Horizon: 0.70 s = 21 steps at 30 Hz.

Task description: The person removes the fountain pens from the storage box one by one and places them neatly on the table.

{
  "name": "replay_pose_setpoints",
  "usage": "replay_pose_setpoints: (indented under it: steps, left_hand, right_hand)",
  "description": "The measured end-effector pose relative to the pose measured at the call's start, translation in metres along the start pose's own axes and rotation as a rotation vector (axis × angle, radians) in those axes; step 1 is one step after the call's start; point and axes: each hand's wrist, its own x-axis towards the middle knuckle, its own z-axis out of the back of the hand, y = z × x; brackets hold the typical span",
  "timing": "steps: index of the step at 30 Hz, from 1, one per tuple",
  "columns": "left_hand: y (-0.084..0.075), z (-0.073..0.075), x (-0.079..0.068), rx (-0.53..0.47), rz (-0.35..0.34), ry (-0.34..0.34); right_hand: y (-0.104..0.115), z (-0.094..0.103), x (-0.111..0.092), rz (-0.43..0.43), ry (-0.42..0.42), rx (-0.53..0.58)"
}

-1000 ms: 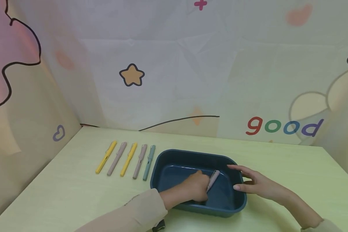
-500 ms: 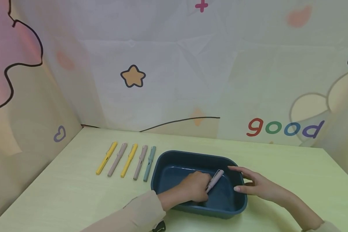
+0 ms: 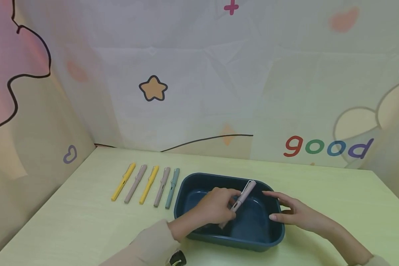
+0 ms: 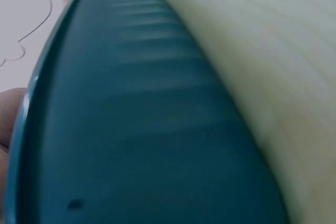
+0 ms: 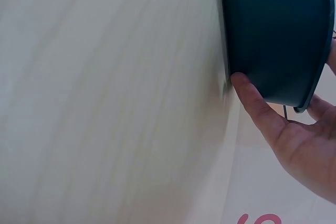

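Note:
Inside a dark blue plastic bin (image 3: 234, 242), my left hand (image 3: 214, 205) pinches a pale lilac pen (image 3: 248, 190). The pen slants, its clip end up and to the right, the other end low over the bin floor. My right hand (image 3: 302, 212) grips the bin's right end: thumb and a fingertip reach over the rim, while in the right wrist view a finger (image 5: 254, 100) presses the outer wall low down. The left wrist view is mostly filled by the bin's outer side (image 4: 131, 103); the left hand's fingers are hidden there.
Left of the bin lies a row of pens on the pale table (image 3: 70, 221): a yellow pen (image 3: 123, 181), a lilac pen (image 3: 136, 184), another yellow pen (image 3: 149, 184), another lilac pen (image 3: 162, 187) and a teal pen (image 3: 172, 188). A printed backdrop (image 3: 199, 92) stands behind.
My left hand has lifted the lilac pen off the bin floor and drawn back slightly left; more of the pen shows. The right hand has stayed on the bin's end.

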Motion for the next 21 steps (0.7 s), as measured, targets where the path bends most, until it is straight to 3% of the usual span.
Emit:
replay_pose_setpoints:
  steps: [10, 21]
  left_hand:
    - [0.011, 0.023, -0.009, -0.138, 0.001, -0.086]
    - [0.032, 0.044, -0.022, -0.216, 0.016, -0.155]
  right_hand:
    - [-0.001, -0.001, 0.000, 0.004, -0.005, -0.014]
    - [0.000, 0.000, -0.001, -0.002, 0.003, 0.007]
